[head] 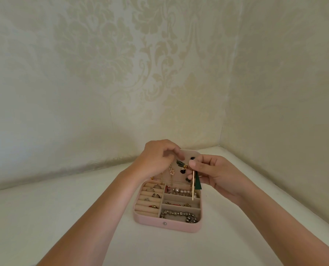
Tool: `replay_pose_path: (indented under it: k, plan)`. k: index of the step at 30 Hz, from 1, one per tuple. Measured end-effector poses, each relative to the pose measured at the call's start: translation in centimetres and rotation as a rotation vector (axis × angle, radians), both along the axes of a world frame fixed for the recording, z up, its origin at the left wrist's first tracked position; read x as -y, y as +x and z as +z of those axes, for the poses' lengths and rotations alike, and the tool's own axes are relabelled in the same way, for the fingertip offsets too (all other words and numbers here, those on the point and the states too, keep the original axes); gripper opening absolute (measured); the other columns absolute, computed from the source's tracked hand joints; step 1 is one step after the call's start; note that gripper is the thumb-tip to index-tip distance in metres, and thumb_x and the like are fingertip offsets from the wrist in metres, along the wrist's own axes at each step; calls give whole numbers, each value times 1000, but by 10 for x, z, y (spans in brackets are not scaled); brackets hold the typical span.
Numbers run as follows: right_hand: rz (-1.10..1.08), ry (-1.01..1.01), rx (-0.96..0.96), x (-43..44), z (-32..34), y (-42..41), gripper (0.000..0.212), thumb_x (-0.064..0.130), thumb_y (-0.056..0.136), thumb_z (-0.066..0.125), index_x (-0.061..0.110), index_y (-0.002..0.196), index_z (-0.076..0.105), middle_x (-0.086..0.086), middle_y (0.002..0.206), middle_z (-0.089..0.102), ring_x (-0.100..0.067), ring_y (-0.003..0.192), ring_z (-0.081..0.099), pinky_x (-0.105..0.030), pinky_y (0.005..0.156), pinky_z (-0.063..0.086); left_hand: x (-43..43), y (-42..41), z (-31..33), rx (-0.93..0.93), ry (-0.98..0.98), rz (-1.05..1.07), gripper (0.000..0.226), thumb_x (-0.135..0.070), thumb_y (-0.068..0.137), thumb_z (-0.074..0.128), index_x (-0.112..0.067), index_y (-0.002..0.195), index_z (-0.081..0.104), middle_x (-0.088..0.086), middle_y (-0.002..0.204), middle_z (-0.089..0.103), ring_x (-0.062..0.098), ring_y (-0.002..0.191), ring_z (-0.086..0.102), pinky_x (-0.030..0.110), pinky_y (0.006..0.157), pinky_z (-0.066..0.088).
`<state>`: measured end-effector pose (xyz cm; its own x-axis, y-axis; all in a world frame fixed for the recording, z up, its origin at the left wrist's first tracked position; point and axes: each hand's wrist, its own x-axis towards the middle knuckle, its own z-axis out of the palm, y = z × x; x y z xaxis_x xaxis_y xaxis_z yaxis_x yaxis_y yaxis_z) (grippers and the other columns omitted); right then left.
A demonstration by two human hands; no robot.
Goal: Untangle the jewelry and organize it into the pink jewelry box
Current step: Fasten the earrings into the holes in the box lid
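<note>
Damask wallpaper (102, 73) lines the corner behind a white tabletop (63, 217). The pink jewelry box (165, 226) lies open at 6 o'clock in the view, its lid standing upright on the 12 o'clock side.

The right hand (213, 173) holds the green tassel earring (198, 182) in front of the lid, at the box's 2 o'clock. Thumb and forefinger pinch the earring at its top fitting, and its gold bar (193, 189) hangs down over the pearl bracelet (181, 191).

I judge the earring very light and its thin hook easy to bend. The tassel is soft and the bar swings freely, so the metal top is the sound place to hold it.

The left hand (156, 158) is at the lid's 11 o'clock corner with its fingers (176, 150) curled beside a second green earring (180, 163). Whether they pinch it I cannot tell.
</note>
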<state>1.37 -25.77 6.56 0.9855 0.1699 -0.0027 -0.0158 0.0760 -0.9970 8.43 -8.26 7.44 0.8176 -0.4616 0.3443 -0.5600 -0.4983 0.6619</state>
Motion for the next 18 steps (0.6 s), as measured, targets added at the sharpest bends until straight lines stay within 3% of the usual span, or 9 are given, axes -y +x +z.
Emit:
replay_pose_path:
  k: [5, 8, 12, 18]
  plan:
    - [-127, 17, 58, -4, -7, 4, 17, 14, 67, 72, 4, 73, 61, -12, 67, 67, -19, 59, 61, -29, 63, 54, -2, -4, 5, -27, 8, -49, 39, -3, 79, 56, -40, 75, 67, -18, 100, 62, -2, 95, 57, 17, 82, 43]
    - [-150, 97, 54, -5, -9, 7, 13, 9, 71, 70, 3, 74, 59, -12, 67, 68, -16, 57, 62, -30, 64, 51, -5, -3, 5, -37, -21, -54, 34, -6, 77, 59, -40, 78, 61, -15, 110, 60, 3, 106, 54, 23, 82, 42]
    - [-191, 249, 35, -12, -11, 6, 7, -1, 81, 63, 1, 76, 58, -12, 68, 69, -12, 55, 64, -17, 53, 52, -8, 0, 6, -58, -67, -63, 29, -11, 77, 64, -38, 74, 54, -13, 113, 60, 0, 111, 51, 29, 90, 40]
    - [-229, 372, 61, -19, -17, 4, 14, 10, 67, 69, 4, 75, 59, -12, 71, 69, -13, 61, 65, -17, 58, 53, -9, 1, 10, -170, -150, -131, 9, -33, 72, 79, -37, 71, 70, -17, 107, 66, 2, 107, 60, 39, 104, 40]
